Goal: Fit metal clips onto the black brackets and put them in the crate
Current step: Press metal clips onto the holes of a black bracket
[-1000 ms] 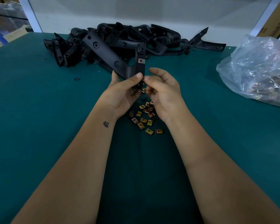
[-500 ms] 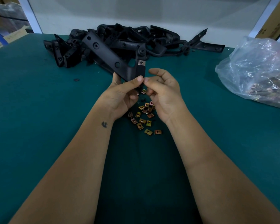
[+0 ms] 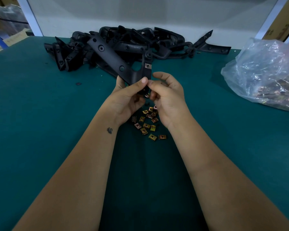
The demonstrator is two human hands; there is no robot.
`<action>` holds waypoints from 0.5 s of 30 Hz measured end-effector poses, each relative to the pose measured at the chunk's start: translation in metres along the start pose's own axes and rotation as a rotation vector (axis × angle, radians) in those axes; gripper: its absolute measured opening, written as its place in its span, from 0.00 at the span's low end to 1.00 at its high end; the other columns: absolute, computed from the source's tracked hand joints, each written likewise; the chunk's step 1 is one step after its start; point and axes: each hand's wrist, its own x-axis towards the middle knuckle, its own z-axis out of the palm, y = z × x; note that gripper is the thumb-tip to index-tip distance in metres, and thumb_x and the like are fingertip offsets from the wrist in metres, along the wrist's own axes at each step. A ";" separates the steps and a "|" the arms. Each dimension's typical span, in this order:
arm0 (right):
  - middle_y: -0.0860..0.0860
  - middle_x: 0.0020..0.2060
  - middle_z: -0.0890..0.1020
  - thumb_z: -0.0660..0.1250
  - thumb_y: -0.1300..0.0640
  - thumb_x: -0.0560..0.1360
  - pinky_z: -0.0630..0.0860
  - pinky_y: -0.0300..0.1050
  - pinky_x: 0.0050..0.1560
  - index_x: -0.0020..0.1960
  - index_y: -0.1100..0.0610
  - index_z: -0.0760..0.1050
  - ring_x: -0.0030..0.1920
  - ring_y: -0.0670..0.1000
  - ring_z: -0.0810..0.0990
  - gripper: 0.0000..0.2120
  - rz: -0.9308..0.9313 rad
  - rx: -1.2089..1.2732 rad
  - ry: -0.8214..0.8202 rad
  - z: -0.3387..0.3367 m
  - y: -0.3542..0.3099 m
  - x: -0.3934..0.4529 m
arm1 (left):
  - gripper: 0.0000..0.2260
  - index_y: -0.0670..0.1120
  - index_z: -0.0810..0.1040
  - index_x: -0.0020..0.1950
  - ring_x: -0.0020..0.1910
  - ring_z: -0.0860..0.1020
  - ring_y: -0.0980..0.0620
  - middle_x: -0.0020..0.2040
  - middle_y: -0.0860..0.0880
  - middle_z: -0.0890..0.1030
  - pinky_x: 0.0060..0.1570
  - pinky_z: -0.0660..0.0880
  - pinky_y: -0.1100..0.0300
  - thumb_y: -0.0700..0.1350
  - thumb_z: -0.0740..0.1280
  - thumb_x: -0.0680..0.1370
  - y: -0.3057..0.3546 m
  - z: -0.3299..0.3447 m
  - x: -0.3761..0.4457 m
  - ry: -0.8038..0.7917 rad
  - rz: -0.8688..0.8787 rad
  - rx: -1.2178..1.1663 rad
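The left hand [image 3: 128, 99] grips the lower end of a black bracket [image 3: 122, 64], thumb laid across its front and fingers curled behind it; the right hand [image 3: 167, 97] sits just beside it, thumb tip touching the left thumb tip at the bracket's lower edge, fingers curled loosely; a small metal clip [image 3: 146, 95] shows between the two hands, below the bracket, but whether the right fingers pinch it I cannot tell. The bracket is held above the table [image 3: 40, 130], tilted, its long arm running up and to the left with round holes along it; its shorter arm stands upright on the right and already carries a fitted clip [image 3: 147, 65], silvery, on its edge. A small dark mark shows on the left wrist.

Loose clips [image 3: 148, 121], brass-coloured and square, lie scattered on the green table under and just behind the hands, between the two wrists; one bent wire piece lies at the left of this scatter. A pile of brackets [image 3: 140, 42] lies along the far edge of the table, against a white wall [image 3: 140, 14]; one of them reaches out to the right of the pile. A clear plastic bag [image 3: 264, 72] holding more clips rests near the right edge, well apart from the hands. Cardboard boxes [image 3: 282, 17] stand beyond the far right corner; no crate is in view.
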 end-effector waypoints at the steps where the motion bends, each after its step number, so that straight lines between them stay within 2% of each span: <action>1: 0.45 0.29 0.78 0.68 0.69 0.74 0.71 0.35 0.31 0.48 0.56 0.76 0.27 0.42 0.72 0.09 0.000 0.003 0.027 0.001 0.001 0.000 | 0.15 0.53 0.72 0.55 0.40 0.81 0.56 0.49 0.51 0.84 0.34 0.75 0.65 0.43 0.73 0.73 0.000 0.000 0.002 0.005 0.008 -0.003; 4: 0.45 0.32 0.78 0.70 0.65 0.74 0.72 0.35 0.31 0.48 0.55 0.77 0.28 0.42 0.73 0.07 -0.056 -0.131 0.097 0.001 0.003 0.001 | 0.08 0.52 0.73 0.55 0.41 0.81 0.56 0.50 0.50 0.83 0.37 0.76 0.64 0.41 0.67 0.80 -0.001 -0.001 0.006 0.046 0.040 -0.027; 7: 0.44 0.34 0.79 0.70 0.59 0.76 0.73 0.33 0.35 0.44 0.53 0.79 0.31 0.41 0.75 0.03 -0.130 -0.338 0.113 0.000 0.007 0.001 | 0.11 0.50 0.75 0.55 0.41 0.80 0.54 0.49 0.49 0.83 0.37 0.76 0.64 0.35 0.64 0.80 -0.002 -0.004 0.007 0.078 0.059 -0.050; 10: 0.41 0.30 0.78 0.69 0.54 0.77 0.72 0.33 0.36 0.40 0.52 0.79 0.32 0.40 0.75 0.07 -0.172 -0.450 0.079 0.001 0.010 0.000 | 0.10 0.46 0.75 0.54 0.43 0.81 0.52 0.47 0.47 0.84 0.41 0.79 0.62 0.33 0.64 0.79 -0.002 -0.004 0.008 0.106 0.047 -0.076; 13: 0.42 0.32 0.80 0.71 0.51 0.75 0.71 0.29 0.36 0.42 0.54 0.79 0.35 0.38 0.77 0.07 -0.233 -0.540 0.048 0.001 0.013 -0.002 | 0.08 0.44 0.75 0.51 0.45 0.82 0.50 0.44 0.46 0.84 0.51 0.80 0.57 0.32 0.64 0.79 -0.003 -0.002 0.008 0.141 0.024 -0.065; 15: 0.42 0.34 0.81 0.71 0.51 0.75 0.71 0.29 0.36 0.43 0.54 0.80 0.36 0.38 0.78 0.07 -0.258 -0.604 0.056 0.001 0.014 -0.002 | 0.06 0.44 0.75 0.50 0.44 0.82 0.50 0.43 0.46 0.84 0.51 0.81 0.57 0.33 0.64 0.79 -0.002 0.000 0.007 0.159 0.009 -0.078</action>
